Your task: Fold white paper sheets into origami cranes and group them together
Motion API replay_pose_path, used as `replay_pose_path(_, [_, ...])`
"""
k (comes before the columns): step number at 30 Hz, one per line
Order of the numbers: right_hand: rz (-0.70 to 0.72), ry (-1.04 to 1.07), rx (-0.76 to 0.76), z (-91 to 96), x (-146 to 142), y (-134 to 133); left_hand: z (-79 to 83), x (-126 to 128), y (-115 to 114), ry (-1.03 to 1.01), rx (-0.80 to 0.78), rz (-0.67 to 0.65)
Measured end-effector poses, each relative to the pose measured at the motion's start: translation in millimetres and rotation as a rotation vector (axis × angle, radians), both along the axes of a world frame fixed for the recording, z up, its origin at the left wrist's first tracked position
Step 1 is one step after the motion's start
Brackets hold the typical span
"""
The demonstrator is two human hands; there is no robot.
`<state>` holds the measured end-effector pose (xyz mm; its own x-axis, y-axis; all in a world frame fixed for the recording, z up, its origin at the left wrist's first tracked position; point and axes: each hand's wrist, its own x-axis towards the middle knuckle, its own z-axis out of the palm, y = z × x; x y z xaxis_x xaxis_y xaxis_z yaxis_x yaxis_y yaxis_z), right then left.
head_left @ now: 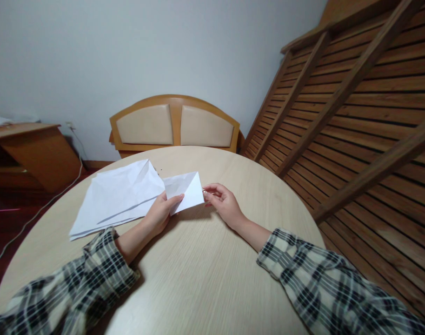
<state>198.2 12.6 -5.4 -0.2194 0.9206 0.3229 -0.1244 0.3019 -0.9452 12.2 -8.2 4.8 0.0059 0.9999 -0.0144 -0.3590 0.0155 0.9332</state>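
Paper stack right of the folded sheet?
No, the paper stack lies to the left of the folded sheet in the left hand.

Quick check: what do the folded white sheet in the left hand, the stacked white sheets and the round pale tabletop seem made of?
Folded white sheet: paper, matt; straight crease, thin edges.
Stacked white sheets: likely paper, matt; wrinkles, thin layered edges.
Round pale tabletop: wood or wood-look laminate, soft sheen; fine grain lines, which leave it open.

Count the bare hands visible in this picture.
2: the left hand grips the folded paper toward its lower left; the right hand is at its right edge.
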Motion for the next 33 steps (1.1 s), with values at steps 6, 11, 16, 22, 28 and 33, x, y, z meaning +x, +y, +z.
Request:
replay_pose_path(6, [0.054, 0.065, -0.112, 1.2, 1.0, 0.7, 0.1, -0.3, -0.3, 0.003, 0.003, -0.018])
replay_pose_path(11, [0.088, 0.078, -0.136, 0.5, 1.5, 0.5, -0.6, -0.8, -0.2, 0.02, -0.002, 0.003])
replay_pose_path(16, [0.113, 0.078, -0.115, 0.3, 2.6, 0.6, -1.3, -0.9, -0.1, 0.025, -0.009, -0.005])
replay_pose_path(22, [0.117, 0.071, -0.11, -0.3, 2.5, 0.5, -2.2, -2.0, 0.5, 0.046, -0.001, -0.013])
replay_pose_path(28, [0.121, 0.073, -0.128, -1.5, 3.0, 0.8, -4.6, -2.9, 1.3, 0.02, 0.002, -0.016])
replay_pose_path(33, [0.127, 0.057, -0.107, -5.2, 3.1, 3.4, -5.7, -3.3, 1.8, 0.024, 0.005, -0.023])
